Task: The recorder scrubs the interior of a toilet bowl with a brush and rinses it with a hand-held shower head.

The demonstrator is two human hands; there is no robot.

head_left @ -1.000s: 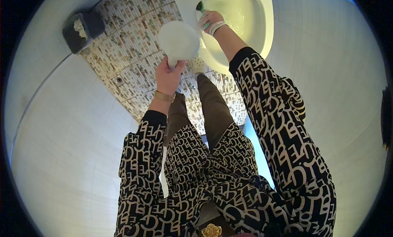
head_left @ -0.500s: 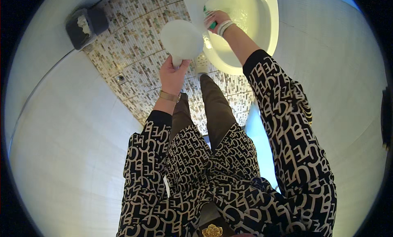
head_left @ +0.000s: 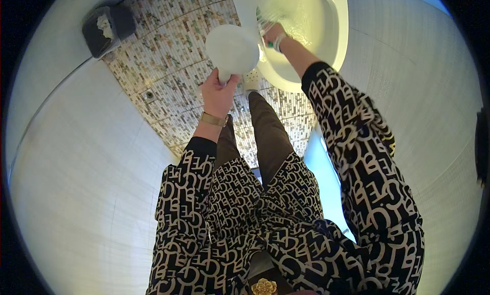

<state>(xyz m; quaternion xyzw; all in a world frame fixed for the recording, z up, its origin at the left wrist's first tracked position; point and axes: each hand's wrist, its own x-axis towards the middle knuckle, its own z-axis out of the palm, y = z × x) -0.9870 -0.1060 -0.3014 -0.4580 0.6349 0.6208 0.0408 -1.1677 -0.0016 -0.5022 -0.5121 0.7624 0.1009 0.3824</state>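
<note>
At the top right is a white washbasin (head_left: 341, 45) with rippling water in its bowl. My right hand (head_left: 273, 34) is inside it against the left side, closed on a small green object (head_left: 270, 43). Motion blur and streaks of water hide most of that object, so I cannot make out its kind. Left of the basin, my left hand (head_left: 219, 93) grips the narrow neck of a white round-headed object (head_left: 232, 47). Its broad, smooth, round part points away from me, close to the basin's left rim. My left fingers wrap the neck.
A dark bin (head_left: 122, 24) with crumpled white paper (head_left: 104, 27) stands at the far left on the mosaic-patterned floor (head_left: 173, 65). A small round drain (head_left: 149, 95) lies nearer. A pale shoe (head_left: 251, 81) is below the basin. Pale walls (head_left: 76, 157) close in on both sides.
The white round-headed object and my left hand have shifted slightly right, nearer the basin. My right hand has moved a little down and is more blurred, with the green object less visible.
</note>
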